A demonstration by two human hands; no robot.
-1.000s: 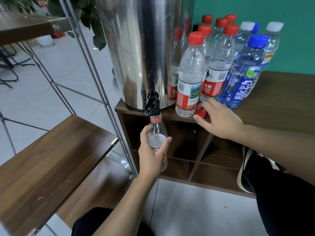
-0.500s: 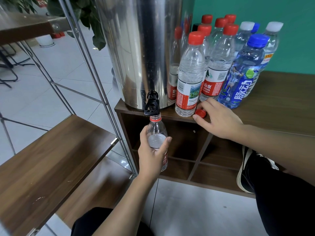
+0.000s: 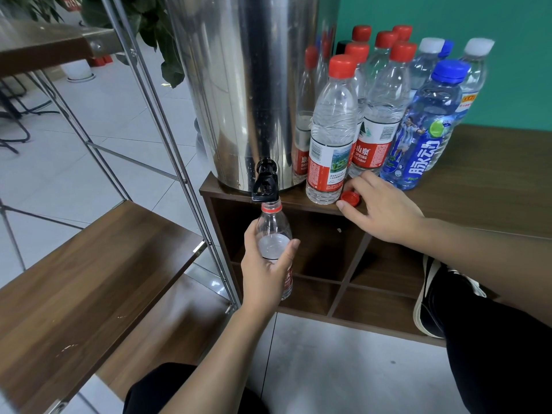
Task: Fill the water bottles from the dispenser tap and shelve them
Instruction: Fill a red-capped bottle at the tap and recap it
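I see the left hand (image 3: 265,264) gripping an uncapped bottle (image 3: 274,234), fingers and thumb curled round its lower body. The bottle stands upright with its open mouth directly beneath the black tap (image 3: 264,183), touching or nearly touching the spout; I cannot tell which. The water level inside sits roughly at the shoulder, just above the thumb.

The tap projects from the base of the steel dispenser (image 3: 245,85), which stands at the left end of the brown cabinet (image 3: 493,180).

The right hand (image 3: 385,207) rests on the cabinet top with fingers loosely spread. Its fingertips lie round a loose red cap (image 3: 351,197); I cannot tell whether they pinch it or only touch it. The cap lies just beside the nearest red-capped bottle (image 3: 331,130).

Behind that bottle, a group of capped bottles stands upright between the dispenser and the green wall (image 3: 448,19). A blue-capped bottle (image 3: 427,127) stands at the front right of the group.

To the left, I see a wire-framed rack with a wooden shelf (image 3: 89,279) at the level of the bottle in hand.
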